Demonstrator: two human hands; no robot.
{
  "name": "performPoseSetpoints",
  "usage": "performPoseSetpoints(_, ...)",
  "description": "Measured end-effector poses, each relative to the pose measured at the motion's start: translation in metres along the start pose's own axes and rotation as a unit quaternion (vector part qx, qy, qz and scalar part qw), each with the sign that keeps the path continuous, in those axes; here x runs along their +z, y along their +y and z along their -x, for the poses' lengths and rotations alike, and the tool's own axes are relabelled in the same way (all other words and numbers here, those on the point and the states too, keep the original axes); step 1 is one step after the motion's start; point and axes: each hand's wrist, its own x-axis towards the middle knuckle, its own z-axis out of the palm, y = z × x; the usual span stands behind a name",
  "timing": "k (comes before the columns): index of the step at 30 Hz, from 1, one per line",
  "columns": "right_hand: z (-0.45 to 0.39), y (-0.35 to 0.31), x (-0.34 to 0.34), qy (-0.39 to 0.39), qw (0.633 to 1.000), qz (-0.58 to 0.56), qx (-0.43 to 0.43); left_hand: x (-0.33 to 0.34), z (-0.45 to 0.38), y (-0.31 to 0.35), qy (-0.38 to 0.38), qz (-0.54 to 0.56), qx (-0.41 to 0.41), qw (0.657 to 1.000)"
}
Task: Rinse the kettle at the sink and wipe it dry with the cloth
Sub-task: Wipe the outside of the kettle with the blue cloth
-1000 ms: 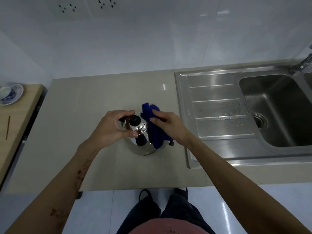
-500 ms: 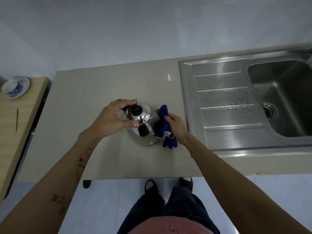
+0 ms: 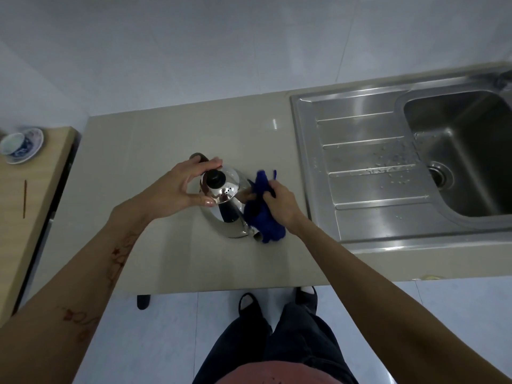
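A blue-patterned cup [image 3: 12,143] on a saucer [image 3: 26,151] rests on the wooden side table [image 3: 16,206].

The right hand [image 3: 282,202] has drawn the blue cloth [image 3: 261,210] from the kettle's [image 3: 230,206] top down its right flank.

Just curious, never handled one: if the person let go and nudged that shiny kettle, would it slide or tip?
The kettle is squat and wide-based, so it would likely slide across the smooth counter rather than tip. Its polished steel probably feels slippery, especially if wet. The left hand steadying its lid suggests it shifts easily while the cloth rubs it.
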Motion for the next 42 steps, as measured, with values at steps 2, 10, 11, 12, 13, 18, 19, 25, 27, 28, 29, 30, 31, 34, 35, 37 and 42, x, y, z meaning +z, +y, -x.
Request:
performPoseSetpoints(2, 0.012, -0.03, -0.002, 0.055, 0.99, -0.041, -0.121, 0.0, 0.0, -0.002, 0.021, -0.066, -0.005, 0.998)
performPoseSetpoints(10, 0.029, -0.013, 0.048, 0.062, 0.962, -0.151, -0.218, 0.029, 0.011, 0.011, 0.208, 0.001, -0.083, 0.975)
performPoseSetpoints(11, 0.025, 0.002, 0.048, 0.067, 0.971, -0.162, -0.161, 0.027, 0.012, 0.009, 0.203, 0.009, -0.086, 0.975)
performPoseSetpoints(12, 0.021, 0.014, 0.046, 0.072, 0.983, -0.141, -0.095, 0.023, 0.012, 0.007, 0.196, 0.018, -0.086, 0.977)
performPoseSetpoints(13, 0.02, 0.02, 0.044, 0.076, 0.991, -0.103, -0.035, 0.021, 0.012, 0.007, 0.185, 0.025, -0.083, 0.979)
performPoseSetpoints(18, 0.034, -0.014, 0.029, 0.183, 0.968, -0.149, -0.088, 0.009, 0.004, 0.008, 0.116, 0.037, -0.066, 0.99)
performPoseSetpoints(19, 0.039, -0.026, 0.031, 0.166, 0.962, -0.174, -0.133, 0.008, 0.001, 0.01, 0.093, 0.039, -0.061, 0.993)
performPoseSetpoints(25, 0.031, -0.006, 0.068, 0.19, 0.957, -0.135, -0.171, 0.006, -0.008, 0.015, 0.033, 0.051, -0.056, 0.997)
performPoseSetpoints(27, 0.023, 0.014, 0.062, 0.208, 0.959, -0.176, -0.077, 0.005, -0.007, 0.015, 0.03, 0.055, -0.057, 0.996)
performPoseSetpoints(28, 0.02, 0.022, 0.055, 0.201, 0.966, -0.155, -0.038, 0.005, -0.008, 0.015, 0.03, 0.058, -0.057, 0.996)
performPoseSetpoints(29, 0.017, 0.028, 0.046, 0.187, 0.976, -0.115, -0.008, 0.005, -0.008, 0.014, 0.029, 0.059, -0.055, 0.996)
performPoseSetpoints(30, 0.015, 0.031, 0.037, 0.17, 0.983, -0.076, 0.004, 0.005, -0.008, 0.014, 0.029, 0.057, -0.054, 0.996)
performPoseSetpoints(31, 0.015, 0.029, 0.029, 0.162, 0.986, -0.048, -0.007, 0.005, -0.007, 0.014, 0.03, 0.056, -0.053, 0.997)
performPoseSetpoints(34, 0.028, -0.002, 0.018, 0.19, 0.966, -0.067, -0.161, 0.007, -0.005, 0.012, 0.04, 0.062, -0.052, 0.996)
performPoseSetpoints(35, 0.034, -0.017, 0.023, 0.184, 0.958, -0.087, -0.201, 0.008, -0.005, 0.012, 0.042, 0.062, -0.052, 0.996)
performPoseSetpoints(37, 0.041, -0.038, 0.038, 0.16, 0.96, -0.084, -0.215, 0.008, -0.007, 0.012, 0.047, 0.058, -0.053, 0.996)
performPoseSetpoints(42, 0.008, -0.002, 0.051, 0.18, 0.973, -0.127, -0.068, 0.004, -0.011, 0.012, 0.056, 0.003, -0.094, 0.994)
